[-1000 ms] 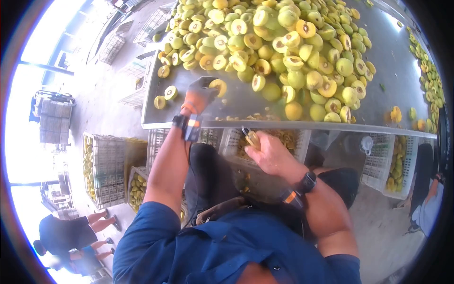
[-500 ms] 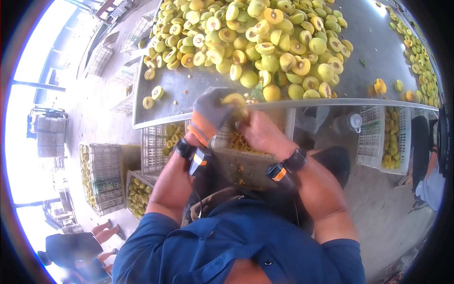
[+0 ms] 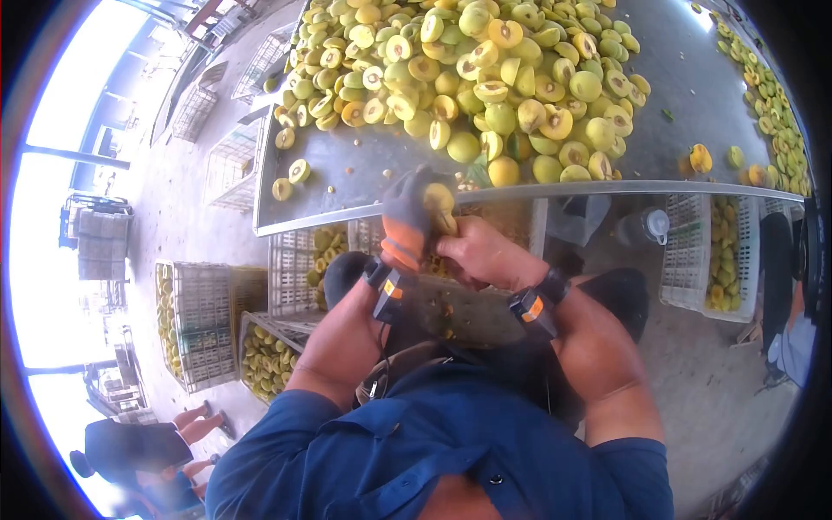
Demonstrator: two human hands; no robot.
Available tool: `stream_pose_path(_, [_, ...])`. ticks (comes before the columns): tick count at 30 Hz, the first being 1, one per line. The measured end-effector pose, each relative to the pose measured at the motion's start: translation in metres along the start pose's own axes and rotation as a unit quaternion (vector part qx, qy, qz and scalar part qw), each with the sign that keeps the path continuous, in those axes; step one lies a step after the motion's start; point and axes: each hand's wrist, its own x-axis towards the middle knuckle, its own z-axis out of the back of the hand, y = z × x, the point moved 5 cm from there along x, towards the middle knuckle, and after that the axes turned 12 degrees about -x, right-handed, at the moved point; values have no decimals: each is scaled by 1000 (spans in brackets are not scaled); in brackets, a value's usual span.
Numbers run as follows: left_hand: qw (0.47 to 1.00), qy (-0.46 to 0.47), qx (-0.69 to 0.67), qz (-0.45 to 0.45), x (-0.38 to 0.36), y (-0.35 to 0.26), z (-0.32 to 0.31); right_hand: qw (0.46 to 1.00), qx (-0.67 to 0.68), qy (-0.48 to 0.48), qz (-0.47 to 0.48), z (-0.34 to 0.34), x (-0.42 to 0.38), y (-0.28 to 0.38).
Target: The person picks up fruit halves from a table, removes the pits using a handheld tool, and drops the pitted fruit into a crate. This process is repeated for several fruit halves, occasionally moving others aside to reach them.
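Note:
My left hand [image 3: 407,211], in a grey glove with an orange cuff, is closed on a yellow-green peach half [image 3: 439,198] just over the front edge of the metal table [image 3: 347,173]. Close beside the fruit, my bare right hand [image 3: 487,251] has its fingers curled shut. A yellowish piece shows between the two hands, and whatever the right fingers grip is hidden. Beyond the hands lies a big heap of halved peaches [image 3: 498,117], many with brown pits or hollows showing.
Below the table edge stand white plastic crates [image 3: 290,277] with fruit. More crates [image 3: 195,325] are at the left, another crate [image 3: 685,260] at the right. A clear plastic jug [image 3: 637,227] is under the table. Other people [image 3: 143,446] show at lower left and far right.
Both hands have come slightly lower, toward my body. The left wrist has turned, so the peach half shows a rounder face. The view has shifted a little.

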Motion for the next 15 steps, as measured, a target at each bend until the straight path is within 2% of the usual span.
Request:
stream_pose_path(3, [991,0,75,-112,-3,4,1,992,102,67,-28,-5,2,-11])
stream_pose_path(5, [996,40,-76,5,-3,17,-2,997,42,62,-31,-8,-1,-7])
stream_pose_path(9, [945,42,-268,183,-2,8,-2,999,-12,50,13,-15,-3,-9])
stream_pose_path(11, [994,12,-101,-45,2,-2,4,991,78,103,-37,-17,-7,-7])
stream_pose_path(13, [988,16,-75,-135,1,-4,5,984,112,128,-56,-17,-9,-5])
stream_pose_path(15, [974,56,-200,-86,3,-2,3,986,92,128,-48,-18,-9,-7])
